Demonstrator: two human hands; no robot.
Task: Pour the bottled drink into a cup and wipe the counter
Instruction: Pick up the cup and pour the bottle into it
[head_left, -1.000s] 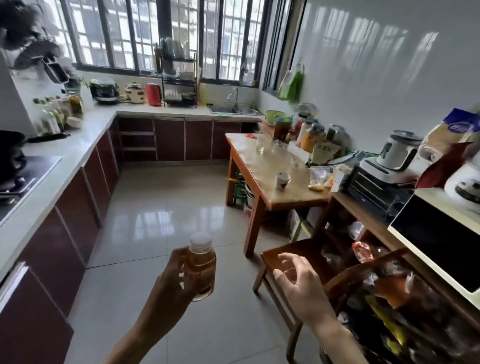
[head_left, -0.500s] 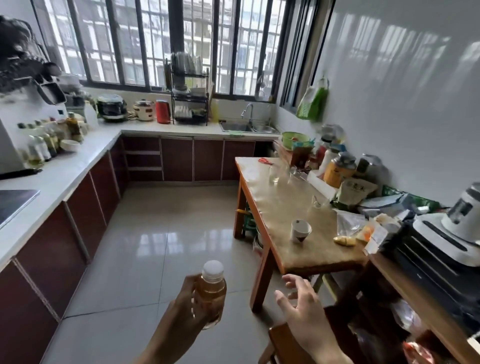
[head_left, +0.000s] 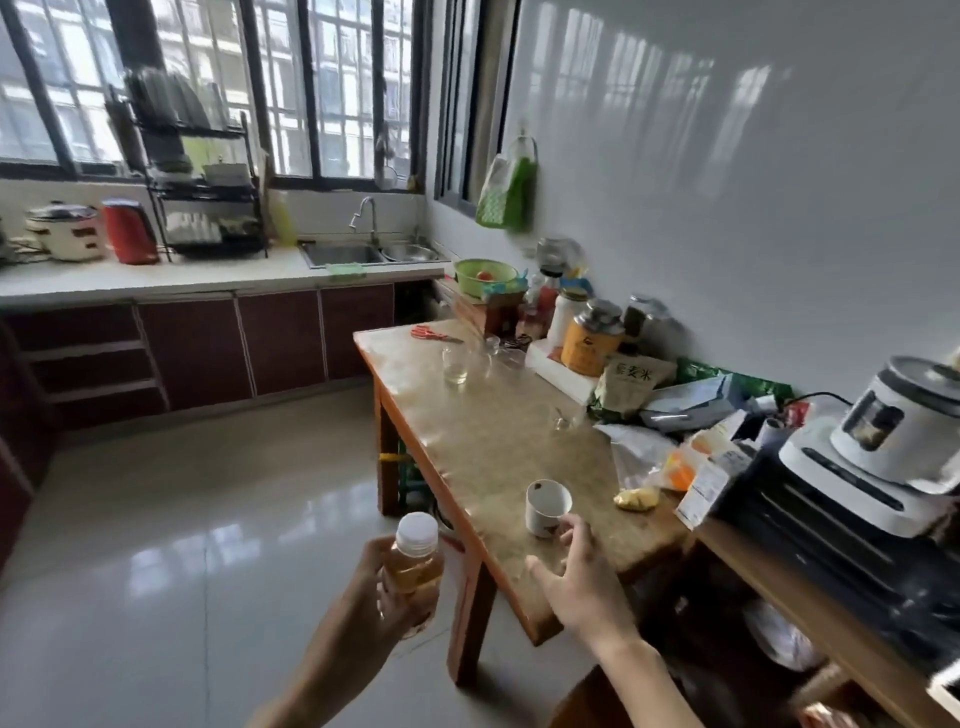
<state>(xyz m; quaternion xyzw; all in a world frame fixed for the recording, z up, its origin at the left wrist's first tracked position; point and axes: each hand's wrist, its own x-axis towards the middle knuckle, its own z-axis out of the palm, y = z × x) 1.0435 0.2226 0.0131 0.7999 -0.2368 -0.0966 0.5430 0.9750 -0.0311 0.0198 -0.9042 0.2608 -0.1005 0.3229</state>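
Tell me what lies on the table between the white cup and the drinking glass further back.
Head view: only bare tabletop lies between the white cup and the drinking glass.

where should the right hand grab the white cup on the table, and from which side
Wrap the fingers of the right hand around the white cup's side wall from its near right. It stands upright, mouth open, that side clear; no handle shows.

A red kettle (head_left: 130, 232) stands on the far counter; red scissors (head_left: 434, 333) and an orange tin (head_left: 590, 344) are on the table.
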